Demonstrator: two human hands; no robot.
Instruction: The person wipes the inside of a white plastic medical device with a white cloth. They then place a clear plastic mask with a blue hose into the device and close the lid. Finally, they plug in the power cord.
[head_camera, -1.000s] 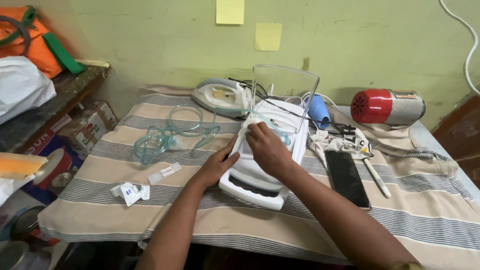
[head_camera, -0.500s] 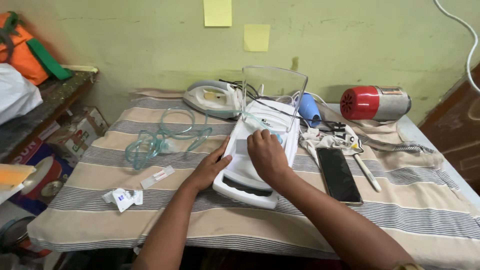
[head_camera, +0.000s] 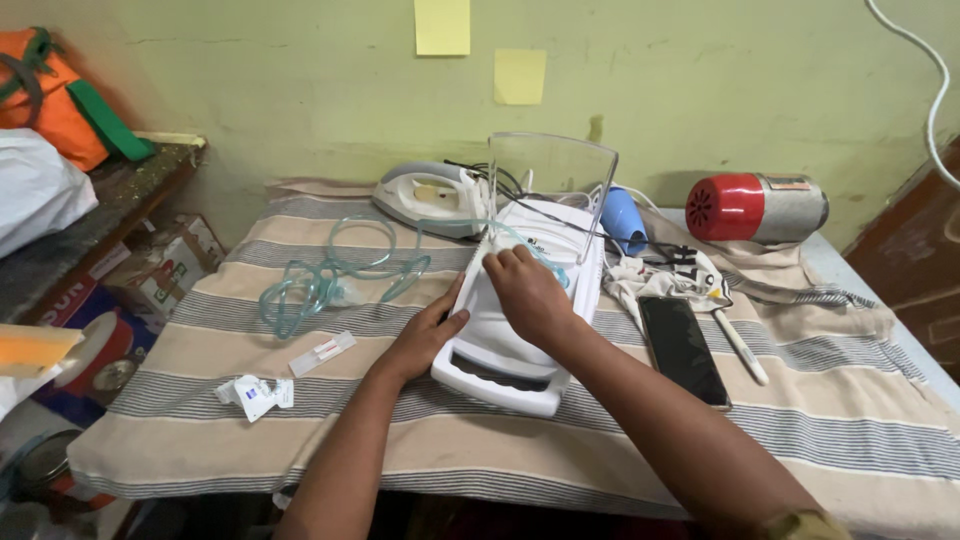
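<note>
White plastic nebuliser unit (head_camera: 520, 330), a flat rounded box with a slot handle at its near end, lies on the striped cloth (head_camera: 560, 440) that covers the table, a little right of the middle and angled away from the camera. Its clear lid (head_camera: 552, 178) stands upright at the far end. The right hand (head_camera: 528, 296) rests on top of the unit with the fingers curled down onto the upper face, close to where a pale green tube (head_camera: 500, 232) crosses it; whether the fingers pinch that tube cannot be told. The left hand (head_camera: 425, 338) lies flat against the unit's left edge, fingers together and stretched along the side, thumb up by the rim. The two hands are close but not touching.

Left of the unit, the green tube runs in loops to a clear breathing mask (head_camera: 305, 290) lying on the cloth. Nearer the camera on that side are a small white vial (head_camera: 322, 352) and a crumpled white wrapper (head_camera: 255, 394). Behind the mask sits a grey and white clothes iron (head_camera: 425, 192). Right of the unit lie a dark phone (head_camera: 682, 348), screen up, and a white pen-like stick (head_camera: 740, 345) just beside it. Further back are a blue nozzle-shaped piece (head_camera: 624, 218) and a red and grey hair dryer (head_camera: 755, 207). Two yellow sticky notes (head_camera: 442, 26) hang on the green wall.
</note>
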